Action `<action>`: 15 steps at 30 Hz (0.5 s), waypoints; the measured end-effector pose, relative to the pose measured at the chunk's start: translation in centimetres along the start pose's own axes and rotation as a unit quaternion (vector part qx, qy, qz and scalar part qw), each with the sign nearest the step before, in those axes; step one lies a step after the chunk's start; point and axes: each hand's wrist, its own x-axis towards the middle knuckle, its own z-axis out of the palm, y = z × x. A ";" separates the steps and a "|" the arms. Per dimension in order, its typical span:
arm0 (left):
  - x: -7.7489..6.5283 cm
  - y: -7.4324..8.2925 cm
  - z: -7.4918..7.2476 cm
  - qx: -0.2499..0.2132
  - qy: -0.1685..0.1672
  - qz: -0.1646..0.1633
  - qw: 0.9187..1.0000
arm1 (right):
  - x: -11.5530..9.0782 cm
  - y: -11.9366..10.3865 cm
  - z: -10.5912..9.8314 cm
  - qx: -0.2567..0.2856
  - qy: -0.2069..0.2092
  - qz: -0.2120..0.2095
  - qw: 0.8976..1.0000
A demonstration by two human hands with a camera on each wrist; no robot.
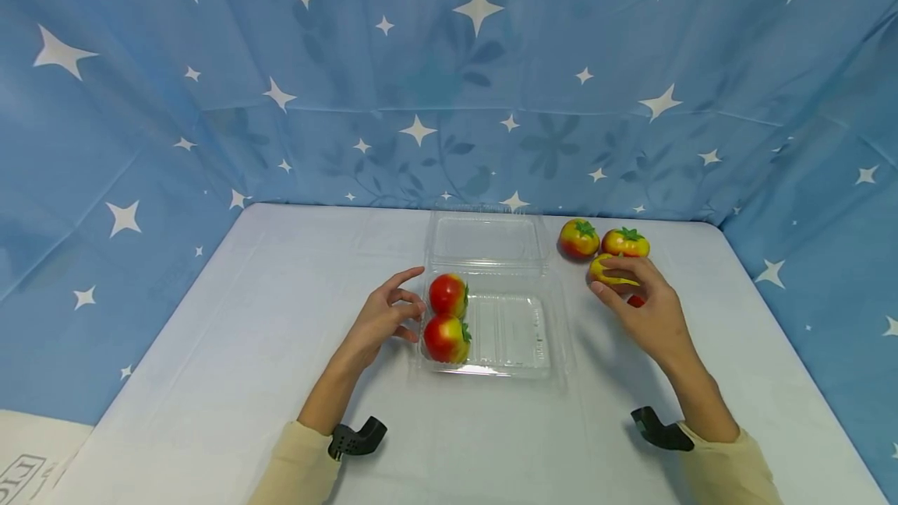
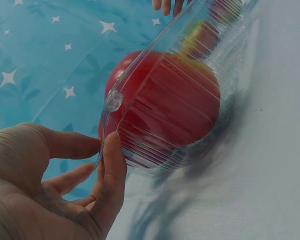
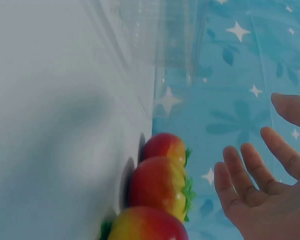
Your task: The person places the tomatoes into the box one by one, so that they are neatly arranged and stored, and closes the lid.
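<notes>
A clear plastic clamshell box (image 1: 508, 330) lies with its lid folded back. Two red-and-yellow tomato-like fruits (image 1: 447, 338) with green leaves sit along its left side. My left hand (image 1: 386, 314) is at that side; in the left wrist view its thumb and a finger pinch the rim (image 2: 106, 112), with a red fruit (image 2: 165, 100) behind the ribbed wall. My right hand (image 1: 648, 306) hovers over more such fruits right of the box, partly covering a yellow one (image 1: 606, 267). In the right wrist view its fingers (image 3: 245, 180) are spread apart, holding nothing, beside several fruits (image 3: 157, 185).
The lid (image 1: 487, 240) lies toward the back of the white table (image 1: 266, 294). Two fruits (image 1: 578, 240) stand near the back right edge. A blue curtain with white stars (image 1: 421, 61) hangs behind and at both sides. Printed pale material (image 1: 35, 450) shows at lower left.
</notes>
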 end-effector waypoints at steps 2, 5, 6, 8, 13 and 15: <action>0.0 -0.1 0.0 0.000 0.000 0.001 1.000 | 0.1 0.2 -0.4 -0.004 -0.002 0.012 1.000; 0.1 -0.1 -0.1 0.001 0.001 0.001 1.000 | 0.3 0.4 -1.1 -0.013 -0.009 0.027 1.000; 0.0 -0.1 -0.1 0.001 0.002 0.001 1.000 | 0.3 0.5 -1.4 -0.015 -0.011 0.030 0.999; 0.0 -0.1 -0.1 0.004 0.001 0.002 1.000 | 0.5 0.7 -1.8 -0.023 -0.019 0.035 0.999; -0.1 0.0 -0.2 0.004 0.000 0.002 1.000 | 0.7 1.3 -2.9 -0.040 -0.048 0.040 0.997; -0.1 -0.1 -0.2 0.004 -0.002 0.003 1.000 | 0.7 1.6 -3.2 -0.047 -0.062 0.045 0.996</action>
